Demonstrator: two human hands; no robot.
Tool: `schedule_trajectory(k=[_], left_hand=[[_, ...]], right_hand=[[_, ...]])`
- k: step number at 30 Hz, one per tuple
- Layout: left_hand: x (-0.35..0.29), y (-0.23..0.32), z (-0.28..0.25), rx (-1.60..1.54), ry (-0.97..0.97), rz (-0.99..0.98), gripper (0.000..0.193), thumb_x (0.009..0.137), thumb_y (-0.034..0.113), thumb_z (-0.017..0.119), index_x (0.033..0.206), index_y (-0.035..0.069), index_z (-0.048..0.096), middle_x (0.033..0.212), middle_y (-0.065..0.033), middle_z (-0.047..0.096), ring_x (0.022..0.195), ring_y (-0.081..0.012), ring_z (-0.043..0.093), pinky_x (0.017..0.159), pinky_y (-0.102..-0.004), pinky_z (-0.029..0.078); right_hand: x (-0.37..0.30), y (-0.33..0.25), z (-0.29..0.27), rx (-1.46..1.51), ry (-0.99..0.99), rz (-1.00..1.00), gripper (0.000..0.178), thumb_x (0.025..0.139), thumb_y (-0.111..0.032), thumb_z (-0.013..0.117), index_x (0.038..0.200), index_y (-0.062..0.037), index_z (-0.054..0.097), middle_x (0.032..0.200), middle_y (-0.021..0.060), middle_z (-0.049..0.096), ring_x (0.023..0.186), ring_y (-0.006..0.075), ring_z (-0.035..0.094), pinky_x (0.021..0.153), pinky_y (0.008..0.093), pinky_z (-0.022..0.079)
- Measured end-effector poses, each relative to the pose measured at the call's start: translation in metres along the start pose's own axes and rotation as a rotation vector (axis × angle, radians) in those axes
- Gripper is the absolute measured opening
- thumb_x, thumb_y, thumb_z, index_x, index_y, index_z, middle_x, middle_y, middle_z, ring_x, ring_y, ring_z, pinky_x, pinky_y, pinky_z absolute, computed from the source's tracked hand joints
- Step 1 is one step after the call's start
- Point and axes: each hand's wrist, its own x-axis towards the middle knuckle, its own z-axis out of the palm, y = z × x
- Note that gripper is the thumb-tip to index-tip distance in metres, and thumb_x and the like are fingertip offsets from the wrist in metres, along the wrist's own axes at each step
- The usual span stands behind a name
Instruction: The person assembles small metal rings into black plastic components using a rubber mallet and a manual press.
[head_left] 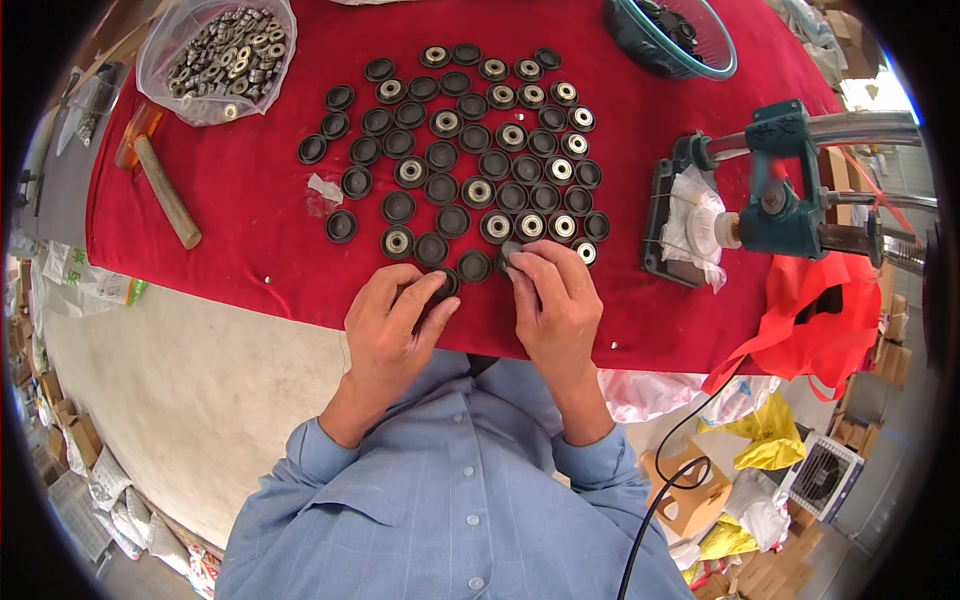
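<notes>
Many round black caps lie spread over the red cloth [250, 190], some with a silvery ring bearing [396, 241] sitting inside. Near the table's front edge, my left hand [395, 315] has its thumb and fingers closed round the rim of a black cap [449, 284]. My right hand [555, 300] pinches another dark cap [507, 256] between thumb and fingertips; its fingers partly cover it. Between the two hands rests an unfilled black cap [474, 266]. Just past my right fingers is a cap holding a bearing [530, 225].
A lined tub of loose bearings [225, 65] stands far left, near a wooden-handled hammer [165, 190]. A teal basket [670, 40] with black caps is far right. On the right stands a green hand press [780, 180], beside a red bag [815, 325]. A black cable [650, 510] hangs below.
</notes>
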Motion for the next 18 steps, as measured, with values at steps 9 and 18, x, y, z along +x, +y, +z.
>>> schedule_trajectory(k=[9, 18], left_hand=[[0.006, 0.001, 0.008, 0.018, 0.027, -0.064, 0.034, 0.080, 0.008, 0.092, 0.110, 0.003, 0.077, 0.102, -0.0100, 0.068, 0.081, -0.0256, 0.070, 0.067, -0.0370, 0.055], [0.000, 0.001, 0.001, -0.157, 0.083, -0.125, 0.033, 0.080, -0.004, 0.091, 0.109, 0.003, 0.076, 0.105, -0.0104, 0.070, 0.081, -0.0195, 0.071, 0.062, -0.0308, 0.055]], right_hand=[[-0.013, -0.001, -0.012, -0.208, -0.151, -0.157, 0.028, 0.087, -0.003, 0.073, 0.115, -0.0025, 0.078, 0.133, 0.0126, 0.073, 0.105, 0.0307, 0.073, 0.082, 0.0400, 0.061], [-0.032, -0.011, -0.010, -0.348, -0.181, -0.168, 0.037, 0.088, -0.003, 0.072, 0.125, -0.0017, 0.076, 0.148, 0.0155, 0.069, 0.123, 0.0279, 0.071, 0.091, 0.0396, 0.052]])
